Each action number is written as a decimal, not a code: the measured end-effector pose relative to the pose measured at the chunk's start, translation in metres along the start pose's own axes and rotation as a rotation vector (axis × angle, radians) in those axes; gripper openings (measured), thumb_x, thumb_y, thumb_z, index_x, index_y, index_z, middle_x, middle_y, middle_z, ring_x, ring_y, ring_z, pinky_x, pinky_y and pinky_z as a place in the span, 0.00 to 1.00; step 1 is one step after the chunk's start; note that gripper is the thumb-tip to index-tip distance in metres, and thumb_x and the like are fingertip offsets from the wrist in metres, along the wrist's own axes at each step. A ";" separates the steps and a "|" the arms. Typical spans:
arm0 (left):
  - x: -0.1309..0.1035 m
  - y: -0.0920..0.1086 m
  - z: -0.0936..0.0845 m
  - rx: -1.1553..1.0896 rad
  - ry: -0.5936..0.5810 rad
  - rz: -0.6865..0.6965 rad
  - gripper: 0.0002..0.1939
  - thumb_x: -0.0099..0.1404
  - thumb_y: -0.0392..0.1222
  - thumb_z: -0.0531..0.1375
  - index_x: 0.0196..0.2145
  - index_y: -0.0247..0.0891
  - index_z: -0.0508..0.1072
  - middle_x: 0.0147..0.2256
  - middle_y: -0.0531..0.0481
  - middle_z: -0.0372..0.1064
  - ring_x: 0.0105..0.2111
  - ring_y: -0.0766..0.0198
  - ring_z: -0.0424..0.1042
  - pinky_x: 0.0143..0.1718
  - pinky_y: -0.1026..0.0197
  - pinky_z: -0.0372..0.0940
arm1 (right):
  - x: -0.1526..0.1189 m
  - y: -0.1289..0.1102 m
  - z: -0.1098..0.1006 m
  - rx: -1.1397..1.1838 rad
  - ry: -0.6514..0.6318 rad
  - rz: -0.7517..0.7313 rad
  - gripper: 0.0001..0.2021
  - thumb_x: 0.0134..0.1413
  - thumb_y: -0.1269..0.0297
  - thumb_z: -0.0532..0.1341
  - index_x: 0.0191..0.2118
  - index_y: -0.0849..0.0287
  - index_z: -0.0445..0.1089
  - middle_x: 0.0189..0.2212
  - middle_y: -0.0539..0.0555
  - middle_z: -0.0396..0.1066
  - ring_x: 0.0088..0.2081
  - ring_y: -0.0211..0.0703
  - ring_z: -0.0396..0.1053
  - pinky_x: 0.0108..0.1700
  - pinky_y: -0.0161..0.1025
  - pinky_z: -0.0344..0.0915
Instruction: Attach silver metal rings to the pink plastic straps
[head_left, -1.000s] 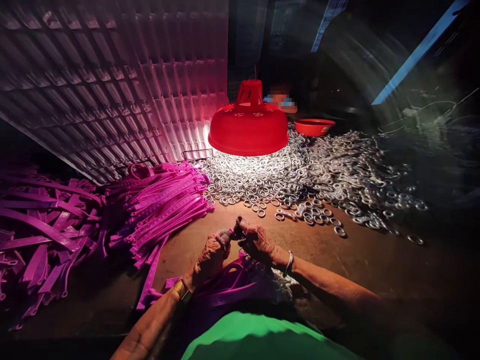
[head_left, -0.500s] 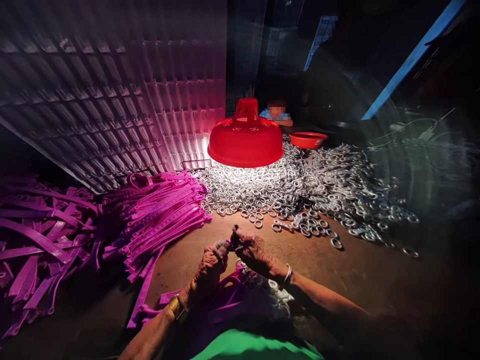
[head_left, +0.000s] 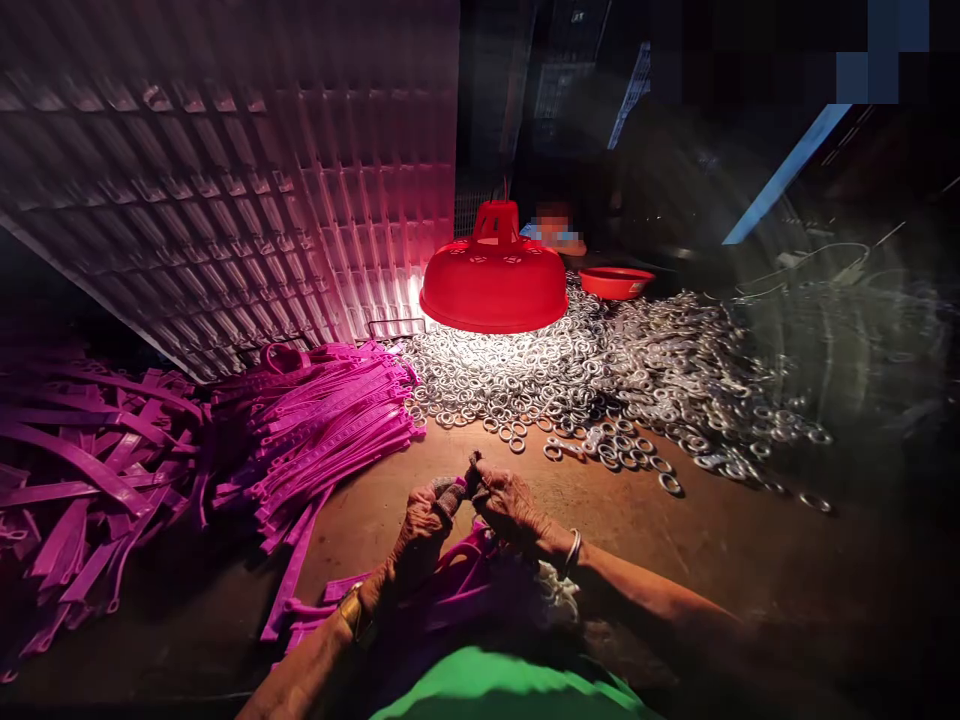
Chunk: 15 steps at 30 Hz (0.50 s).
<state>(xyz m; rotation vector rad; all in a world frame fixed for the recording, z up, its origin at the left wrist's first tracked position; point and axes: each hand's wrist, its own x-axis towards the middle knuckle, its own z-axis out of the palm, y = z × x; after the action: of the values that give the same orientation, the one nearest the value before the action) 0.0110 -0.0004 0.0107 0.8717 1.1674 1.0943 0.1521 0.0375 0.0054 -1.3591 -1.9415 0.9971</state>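
Observation:
Close together over the table [head_left: 397, 460], my left hand [head_left: 421, 522] and my right hand [head_left: 514, 505] meet with fingers closed. Dark cloth wraps cover fingers on both. A bit of purple strap [head_left: 460, 482] shows at the left fingertips, pinched there. My right fingers press together beside it; what they grip is hidden. Purple straps [head_left: 469, 548] hang in a bunch just below my hands. Pale metal ring pieces [head_left: 561, 592] lie under my right wrist, partly hidden by the arm.
A red lamp [head_left: 495, 285] hangs low over a heap of metal rings [head_left: 525, 375]. A pile of purple straps [head_left: 330, 420] lies left, with more loose straps [head_left: 82, 470] beyond. A red basin [head_left: 616, 282] stands behind the rings. A person [head_left: 574, 243] is at the far side.
My hands stay together, with only a slight shift of the fingers; the left wrap has turned a little. The whole view has moved slightly.

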 end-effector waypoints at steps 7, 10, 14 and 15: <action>0.002 -0.004 -0.005 0.027 -0.105 0.014 0.16 0.56 0.52 0.65 0.24 0.36 0.71 0.16 0.59 0.53 0.22 0.69 0.54 0.25 0.65 0.51 | 0.009 0.020 0.005 -0.047 -0.170 0.033 0.02 0.43 0.68 0.52 0.24 0.58 0.59 0.19 0.48 0.57 0.22 0.34 0.50 0.26 0.34 0.45; 0.006 -0.006 -0.007 0.016 -0.118 0.000 0.16 0.56 0.53 0.64 0.24 0.37 0.70 0.17 0.59 0.51 0.22 0.69 0.52 0.24 0.65 0.49 | 0.018 0.019 0.002 -0.034 -0.176 0.003 0.02 0.41 0.68 0.54 0.23 0.58 0.58 0.19 0.47 0.55 0.22 0.34 0.48 0.26 0.34 0.44; 0.007 -0.007 -0.009 -0.001 -0.075 -0.047 0.19 0.55 0.56 0.64 0.22 0.38 0.66 0.16 0.61 0.47 0.19 0.71 0.44 0.21 0.64 0.42 | 0.026 0.014 0.001 -0.010 -0.169 -0.023 0.05 0.44 0.67 0.54 0.22 0.58 0.58 0.20 0.48 0.56 0.23 0.34 0.49 0.27 0.34 0.47; 0.007 -0.008 -0.010 -0.002 -0.075 -0.055 0.19 0.55 0.56 0.64 0.23 0.38 0.67 0.16 0.61 0.47 0.19 0.71 0.43 0.21 0.64 0.42 | 0.027 0.015 0.001 0.037 -0.200 -0.008 0.06 0.46 0.67 0.52 0.21 0.58 0.57 0.20 0.48 0.56 0.23 0.34 0.50 0.27 0.34 0.48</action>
<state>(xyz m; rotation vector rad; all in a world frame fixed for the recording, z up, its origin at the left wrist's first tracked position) 0.0033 0.0042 -0.0004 0.8671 1.1209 1.0098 0.1500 0.0656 -0.0065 -1.2716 -2.0596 1.1996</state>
